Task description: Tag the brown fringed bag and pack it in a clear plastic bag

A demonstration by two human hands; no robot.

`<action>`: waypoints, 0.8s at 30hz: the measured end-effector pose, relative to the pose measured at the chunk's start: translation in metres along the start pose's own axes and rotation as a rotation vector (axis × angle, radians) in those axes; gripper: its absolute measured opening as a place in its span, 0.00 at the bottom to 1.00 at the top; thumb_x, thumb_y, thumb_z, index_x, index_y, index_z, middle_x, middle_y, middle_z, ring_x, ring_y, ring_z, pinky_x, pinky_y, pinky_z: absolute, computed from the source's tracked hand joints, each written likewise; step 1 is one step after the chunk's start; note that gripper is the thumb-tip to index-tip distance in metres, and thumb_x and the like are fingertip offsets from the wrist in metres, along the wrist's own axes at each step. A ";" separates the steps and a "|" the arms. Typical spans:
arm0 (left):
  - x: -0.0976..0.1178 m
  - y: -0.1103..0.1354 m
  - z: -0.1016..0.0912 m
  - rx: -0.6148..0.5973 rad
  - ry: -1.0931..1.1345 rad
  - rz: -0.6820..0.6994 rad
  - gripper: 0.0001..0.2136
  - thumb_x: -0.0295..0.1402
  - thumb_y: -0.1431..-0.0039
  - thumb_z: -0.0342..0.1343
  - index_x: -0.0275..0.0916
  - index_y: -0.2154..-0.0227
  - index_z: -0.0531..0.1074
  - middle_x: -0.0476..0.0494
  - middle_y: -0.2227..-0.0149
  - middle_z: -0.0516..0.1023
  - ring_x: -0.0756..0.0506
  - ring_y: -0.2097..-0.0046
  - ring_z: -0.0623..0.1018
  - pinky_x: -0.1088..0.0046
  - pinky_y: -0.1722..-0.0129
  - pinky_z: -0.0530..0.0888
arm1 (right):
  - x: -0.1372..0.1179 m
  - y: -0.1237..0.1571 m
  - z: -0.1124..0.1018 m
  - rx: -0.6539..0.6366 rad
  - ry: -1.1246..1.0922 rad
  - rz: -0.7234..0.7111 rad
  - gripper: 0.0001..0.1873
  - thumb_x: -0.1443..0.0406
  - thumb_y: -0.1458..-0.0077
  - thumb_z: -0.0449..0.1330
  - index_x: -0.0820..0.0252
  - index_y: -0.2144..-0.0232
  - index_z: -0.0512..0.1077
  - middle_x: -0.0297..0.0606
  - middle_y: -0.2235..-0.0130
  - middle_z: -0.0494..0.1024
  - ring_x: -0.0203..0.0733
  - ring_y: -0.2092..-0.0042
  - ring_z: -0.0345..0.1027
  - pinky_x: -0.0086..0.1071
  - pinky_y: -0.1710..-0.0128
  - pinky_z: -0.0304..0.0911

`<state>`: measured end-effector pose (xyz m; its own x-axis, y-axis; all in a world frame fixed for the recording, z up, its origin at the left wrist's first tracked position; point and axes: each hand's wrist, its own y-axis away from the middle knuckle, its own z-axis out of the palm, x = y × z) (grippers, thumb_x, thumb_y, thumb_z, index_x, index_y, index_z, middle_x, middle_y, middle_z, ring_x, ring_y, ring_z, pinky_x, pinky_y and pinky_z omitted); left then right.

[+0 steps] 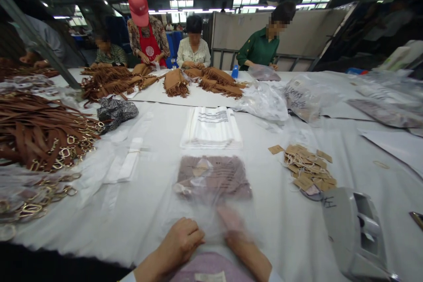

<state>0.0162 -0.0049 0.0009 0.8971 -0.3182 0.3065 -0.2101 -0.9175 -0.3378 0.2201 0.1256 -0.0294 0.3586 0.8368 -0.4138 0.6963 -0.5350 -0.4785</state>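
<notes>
A clear plastic bag point(193, 211) lies flat in front of me, with printed text and a flat brown-mauve item point(231, 180) inside. At the bag's near left edge is my left hand point(183, 238), its fingers curled closed on the plastic. My right hand point(234, 227) is over the near right part of the bag, smeared by motion, so its fingers cannot be made out. Just beyond the bag sits a stack of clear printed bags point(211, 128). Something mauve with a pale label point(209, 276) shows at the bottom edge, between my forearms.
Brown straps with gold clasps point(42, 136) pile up at left, near white strips point(130, 161). On the right are tan string tags point(310, 167) and a grey tape dispenser point(353, 233). Across the table, several people handle brown fringed pieces point(218, 81) and plastic bags point(264, 101).
</notes>
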 end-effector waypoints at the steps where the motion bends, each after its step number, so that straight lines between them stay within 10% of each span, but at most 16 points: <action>1: -0.011 0.012 -0.008 -0.004 0.040 -0.027 0.16 0.26 0.36 0.43 0.41 0.50 0.68 0.40 0.64 0.75 0.46 0.66 0.74 0.69 0.66 0.73 | 0.001 0.011 -0.012 -0.035 -0.013 -0.028 0.16 0.63 0.38 0.49 0.58 0.56 0.74 0.40 0.59 0.80 0.42 0.59 0.75 0.32 0.63 0.74; 6: -0.084 0.072 -0.048 -0.022 -0.096 -0.282 0.26 0.22 0.40 0.43 0.44 0.39 0.56 0.36 0.39 0.62 0.40 0.41 0.67 0.58 0.45 0.70 | 0.036 0.068 -0.086 0.031 0.093 -0.040 0.21 0.72 0.44 0.52 0.54 0.50 0.72 0.38 0.60 0.81 0.41 0.60 0.77 0.33 0.59 0.74; 9: -0.109 0.075 -0.048 -0.166 -0.208 -0.200 0.31 0.22 0.43 0.47 0.45 0.37 0.52 0.35 0.33 0.49 0.34 0.36 0.59 0.48 0.41 0.64 | 0.074 0.067 -0.100 0.021 0.312 0.035 0.27 0.70 0.43 0.52 0.58 0.41 0.63 0.47 0.47 0.74 0.48 0.48 0.71 0.42 0.51 0.70; 16: -0.106 0.010 -0.032 -0.307 0.060 0.166 0.21 0.25 0.42 0.50 0.48 0.45 0.66 0.40 0.38 0.64 0.40 0.36 0.61 0.50 0.37 0.57 | 0.082 0.007 -0.072 -0.319 0.056 -0.283 0.26 0.76 0.44 0.47 0.51 0.49 0.71 0.40 0.45 0.74 0.42 0.42 0.65 0.43 0.45 0.64; 24: -0.079 0.056 -0.029 -0.009 0.388 -0.079 0.16 0.40 0.34 0.44 0.44 0.51 0.71 0.40 0.53 0.78 0.43 0.49 0.76 0.59 0.43 0.70 | 0.058 0.029 -0.095 -0.202 -0.261 0.189 0.14 0.62 0.41 0.53 0.51 0.60 0.78 0.35 0.63 0.83 0.42 0.62 0.78 0.33 0.61 0.76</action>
<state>-0.0776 -0.0386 -0.0162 0.6973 -0.3118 0.6454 -0.1515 -0.9442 -0.2926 0.3202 0.1692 0.0058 0.3402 0.6538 -0.6759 0.7506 -0.6218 -0.2236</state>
